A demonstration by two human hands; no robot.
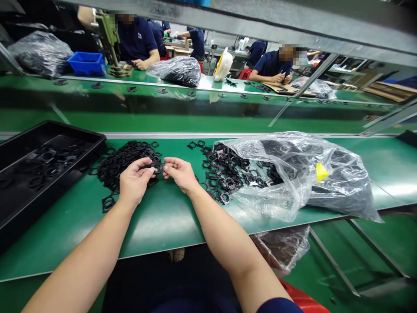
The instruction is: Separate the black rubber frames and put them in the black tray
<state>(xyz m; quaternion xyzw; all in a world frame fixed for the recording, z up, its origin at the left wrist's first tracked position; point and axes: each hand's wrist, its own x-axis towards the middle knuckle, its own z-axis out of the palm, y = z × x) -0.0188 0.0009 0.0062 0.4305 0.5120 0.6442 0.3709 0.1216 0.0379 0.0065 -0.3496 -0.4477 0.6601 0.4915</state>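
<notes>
Fingers of the left hand (135,180) bunch together and pinch the left edge of a small black square frame (157,168), which is held just above the green belt (163,230) of a work bench, between the two hands. Fingers of the right hand (180,174) lie close together with their tips at the frame's right edge; at this angle, it is hard to tell whether they grip it or only touch it. A loose pile of similar black frames (125,163) lies beneath and beyond the left hand, and a second pile (224,174) sits just beside the right hand. That second pile spills against a clear plastic bag (286,169) packed with dark parts and bearing a yellow tag (322,172). To the left, a black tray (78,129) holds more frames. Across the line stands a second green bench, with parts set in a row along its edge. Beyond it, a seated co-worker in a navy shirt (137,41) works beside a blue bin (86,63), and another co-worker in navy (273,65) has both hands on something at a bench, with a bulging dark plastic bag (176,71) and a small white-and-yellow fan (223,64) between them.
</notes>
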